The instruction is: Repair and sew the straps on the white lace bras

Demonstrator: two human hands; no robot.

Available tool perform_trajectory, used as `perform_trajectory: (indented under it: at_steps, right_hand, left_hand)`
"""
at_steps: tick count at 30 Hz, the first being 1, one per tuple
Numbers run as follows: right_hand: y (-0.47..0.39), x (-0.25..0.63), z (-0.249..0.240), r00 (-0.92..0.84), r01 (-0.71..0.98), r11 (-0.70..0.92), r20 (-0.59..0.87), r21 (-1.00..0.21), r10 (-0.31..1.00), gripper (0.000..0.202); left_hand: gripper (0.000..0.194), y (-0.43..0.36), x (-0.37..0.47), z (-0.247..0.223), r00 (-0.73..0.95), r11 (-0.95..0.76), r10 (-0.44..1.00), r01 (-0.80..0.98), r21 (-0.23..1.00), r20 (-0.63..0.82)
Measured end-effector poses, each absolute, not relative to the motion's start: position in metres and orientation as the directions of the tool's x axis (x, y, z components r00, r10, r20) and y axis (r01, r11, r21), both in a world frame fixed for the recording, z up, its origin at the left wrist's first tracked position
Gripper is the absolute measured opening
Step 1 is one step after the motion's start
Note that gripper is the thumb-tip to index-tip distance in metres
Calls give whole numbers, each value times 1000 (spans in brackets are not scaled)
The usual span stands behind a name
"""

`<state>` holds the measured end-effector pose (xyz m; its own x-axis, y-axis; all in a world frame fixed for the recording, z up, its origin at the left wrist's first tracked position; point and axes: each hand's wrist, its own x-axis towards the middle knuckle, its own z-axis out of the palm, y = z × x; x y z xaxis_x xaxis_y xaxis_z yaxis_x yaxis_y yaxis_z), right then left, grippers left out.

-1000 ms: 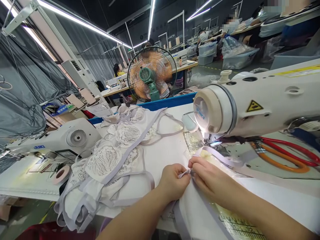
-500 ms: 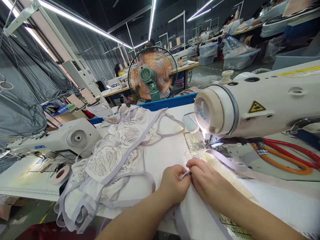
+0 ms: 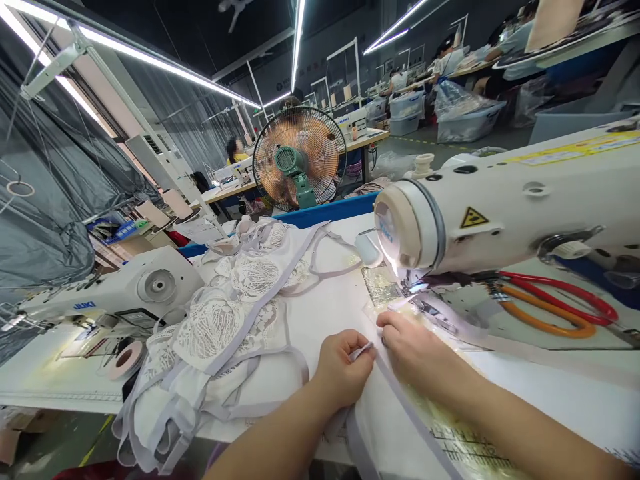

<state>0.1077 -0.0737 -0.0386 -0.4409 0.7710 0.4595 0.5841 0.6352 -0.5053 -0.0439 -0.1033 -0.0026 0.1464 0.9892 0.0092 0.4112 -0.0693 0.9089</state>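
My left hand (image 3: 345,368) pinches a lavender-trimmed edge, with a bit of it showing between thumb and fingers. Just to the right, my right hand (image 3: 410,347) is curled closed at the same trimmed white fabric (image 3: 390,427), which hangs toward me over the table. Its fingertips are partly hidden. Beyond that hand is the lit needle area of a white sewing machine (image 3: 495,207). A lavender strip (image 3: 443,313), partly blurred, lies beside the needle area. A pile of white lace bras (image 3: 215,327) with lavender edging lies left of my hands.
Red-handled and orange-handled scissors (image 3: 555,307) lie under the machine arm. A second sewing machine (image 3: 145,283) and a tape roll (image 3: 125,359) stand at left. A large fan (image 3: 300,160) is behind the table. Other people sit at machines farther back.
My hands have moved slightly apart, the left one a little to the left. The lavender strip by the needle, a raised loop before, now lies lower and blurred. The view has shifted right.
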Motion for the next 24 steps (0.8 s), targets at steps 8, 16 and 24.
perform_trajectory:
  at_steps: [8, 16, 24]
  right_hand:
    - [-63, 130, -21, -409, 335, 326, 176, -884, 896, 33]
    - [-63, 141, -13, -560, 210, 303, 140, -930, 816, 34]
    - [-63, 145, -1, -709, 261, 432, 132, -863, 693, 28]
  left_hand:
    - [10, -98, -48, -8, 129, -46, 992, 336, 941, 2]
    - [1, -88, -42, 11, 116, 246, 945, 368, 897, -306]
    - [36, -78, -36, 6, 425, -443, 876, 521, 729, 228]
